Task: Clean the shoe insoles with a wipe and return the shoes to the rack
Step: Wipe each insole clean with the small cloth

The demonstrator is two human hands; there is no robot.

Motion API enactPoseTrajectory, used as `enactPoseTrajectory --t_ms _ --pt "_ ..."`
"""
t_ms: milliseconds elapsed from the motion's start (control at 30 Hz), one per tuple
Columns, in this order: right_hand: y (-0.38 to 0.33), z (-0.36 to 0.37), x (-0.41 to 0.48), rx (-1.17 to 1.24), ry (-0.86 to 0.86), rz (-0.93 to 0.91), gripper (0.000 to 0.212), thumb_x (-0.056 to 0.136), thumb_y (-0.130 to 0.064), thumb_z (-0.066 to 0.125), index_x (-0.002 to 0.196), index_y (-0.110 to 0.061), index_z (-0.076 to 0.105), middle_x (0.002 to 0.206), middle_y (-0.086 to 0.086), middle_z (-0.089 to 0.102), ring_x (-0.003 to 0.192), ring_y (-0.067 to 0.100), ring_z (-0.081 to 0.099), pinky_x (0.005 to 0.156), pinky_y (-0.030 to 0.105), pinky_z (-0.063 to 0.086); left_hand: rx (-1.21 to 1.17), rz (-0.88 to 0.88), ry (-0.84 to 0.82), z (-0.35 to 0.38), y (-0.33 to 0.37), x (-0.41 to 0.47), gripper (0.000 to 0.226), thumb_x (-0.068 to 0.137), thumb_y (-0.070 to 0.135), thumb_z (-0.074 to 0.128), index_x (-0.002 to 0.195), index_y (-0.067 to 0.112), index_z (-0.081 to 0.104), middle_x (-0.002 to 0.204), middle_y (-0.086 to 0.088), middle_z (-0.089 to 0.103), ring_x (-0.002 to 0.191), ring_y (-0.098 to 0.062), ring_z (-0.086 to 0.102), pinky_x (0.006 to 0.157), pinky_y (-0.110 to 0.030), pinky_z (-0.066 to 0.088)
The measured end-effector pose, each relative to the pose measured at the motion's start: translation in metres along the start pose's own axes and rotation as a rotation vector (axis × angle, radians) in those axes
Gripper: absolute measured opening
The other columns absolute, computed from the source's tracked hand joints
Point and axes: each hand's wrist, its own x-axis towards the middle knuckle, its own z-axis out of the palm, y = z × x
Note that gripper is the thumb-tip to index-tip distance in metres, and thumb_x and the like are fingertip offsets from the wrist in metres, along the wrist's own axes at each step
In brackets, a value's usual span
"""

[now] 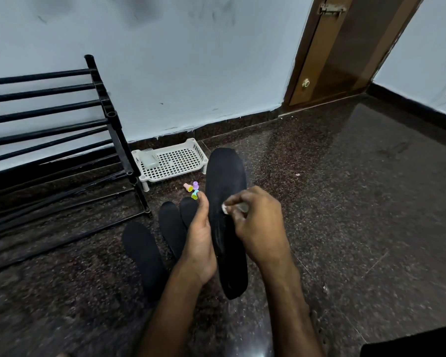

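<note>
While the left hand (pixel 200 243) grips a black insole (pixel 225 181) by its left edge, thumb stretched up along the rim and the fingers hidden behind it, the right hand (pixel 255 222) pinches a small white wipe (pixel 224 208) between thumb and curled fingers and presses it to the insole's top face, about midway along its length. The insole is held tilted, its heel end down below both wrists and its toe end reaching past the fingertips, away from the person; whether the heel touches the floor (pixel 345 202) cannot be told. Just left of the left hand, three loose insoles (pixel 171 225) lie flat on the dark speckled floor: one behind the thumb and partly covered by the hand, one close beside that, and one further left, alongside the left forearm. Beyond the left thumb tip sit a few small coloured plastic pieces (pixel 192 189), pink, purple and teal, and past those a white perforated tray (pixel 196 150) on short legs with a clear little box (pixel 150 159) at its left end. Far left of both hands stands the black rack (pixel 113 119), set against a pale wall (pixel 191 73). Well beyond and right of the right hand, a brown door (pixel 345 55) with a round knob (pixel 306 83) fills the corner.
</note>
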Motion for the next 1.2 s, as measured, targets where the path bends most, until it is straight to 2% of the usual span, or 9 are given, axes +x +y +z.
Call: enactPoseTrajectory --t_ms 167,333,533,700,867,1000,1067,1133,1200 --pt "0.003 -0.003 0.001 0.038 0.278 0.079 0.007 0.086 -0.014 0.074 0.093 -0.015 0.075 0.096 -0.006 0.064 0.085 0.005 0.06 0.083 0.014 0.048 0.061 -0.035 -0.035 0.006 -0.003 -0.001 0.07 0.097 0.06 0.027 0.111 0.012 0.076 0.12 -0.012 0.07 0.114 -0.021 0.066 0.095 -0.03 0.054" --pt "-0.008 -0.002 -0.001 0.171 -0.045 -0.062 0.009 0.082 -0.015 0.077 0.09 -0.018 0.078 0.089 -0.01 0.065 0.083 0.001 0.062 0.077 0.008 0.046 0.032 0.008 -0.006 -0.002 0.003 -0.001 0.083 0.094 0.067 0.031 0.13 -0.001 0.061 0.135 -0.022 0.059 0.128 -0.031 0.056 0.112 -0.042 0.04" --pt "0.001 -0.005 0.004 0.061 0.249 0.053 0.008 0.085 -0.014 0.075 0.092 -0.014 0.077 0.091 -0.005 0.064 0.081 0.006 0.061 0.075 0.005 0.042 0.015 -0.048 -0.032 0.007 0.003 -0.004 0.079 0.096 0.065 0.02 0.11 0.011 0.076 0.122 -0.014 0.069 0.112 -0.022 0.067 0.091 -0.032 0.057" --pt "-0.006 -0.009 0.001 0.166 -0.113 -0.089 0.009 0.082 -0.013 0.078 0.089 -0.019 0.078 0.087 -0.012 0.063 0.081 0.0 0.061 0.075 0.006 0.042 -0.052 -0.008 -0.022 0.004 0.013 -0.006 0.08 0.092 0.067 0.028 0.126 0.006 0.066 0.131 -0.019 0.063 0.124 -0.029 0.059 0.101 -0.039 0.049" --pt "-0.005 -0.007 0.007 0.068 0.208 -0.04 0.009 0.084 -0.012 0.076 0.092 -0.013 0.077 0.091 -0.005 0.063 0.078 0.005 0.061 0.075 0.008 0.045 0.007 -0.032 -0.023 0.006 0.009 -0.005 0.077 0.096 0.065 0.024 0.12 0.009 0.071 0.13 -0.016 0.065 0.121 -0.025 0.062 0.102 -0.037 0.05" --pt "-0.013 -0.004 0.003 0.157 -0.034 -0.149 0.01 0.082 -0.011 0.077 0.091 -0.015 0.078 0.089 -0.007 0.064 0.082 0.002 0.061 0.078 0.01 0.046 0.021 -0.011 0.03 0.005 0.007 -0.006 0.078 0.094 0.067 0.027 0.117 0.006 0.071 0.126 -0.019 0.065 0.12 -0.028 0.062 0.107 -0.04 0.044" --pt "-0.006 -0.01 0.003 0.101 -0.082 -0.119 0.009 0.082 -0.014 0.078 0.091 -0.016 0.078 0.09 -0.008 0.064 0.081 0.002 0.061 0.077 0.012 0.046 0.002 -0.033 -0.015 0.006 0.009 -0.007 0.082 0.093 0.068 0.022 0.104 0.008 0.078 0.115 -0.017 0.071 0.108 -0.025 0.069 0.096 -0.038 0.054" --pt "0.003 -0.015 0.006 -0.007 0.025 -0.026 0.011 0.084 -0.015 0.077 0.095 -0.015 0.077 0.095 -0.007 0.063 0.082 0.003 0.059 0.078 0.011 0.046 -0.019 -0.057 -0.038 0.008 0.01 -0.007 0.081 0.096 0.065 0.019 0.103 0.01 0.078 0.11 -0.014 0.073 0.098 -0.023 0.072 0.077 -0.036 0.061" --pt "0.001 -0.015 0.009 -0.065 0.173 0.036 0.013 0.087 -0.013 0.074 0.099 -0.014 0.076 0.098 -0.005 0.062 0.085 0.005 0.06 0.082 0.011 0.047 -0.006 -0.081 -0.03 0.01 0.008 -0.006 0.079 0.097 0.064 0.02 0.105 0.012 0.078 0.111 -0.013 0.073 0.099 -0.022 0.072 0.073 -0.034 0.061"
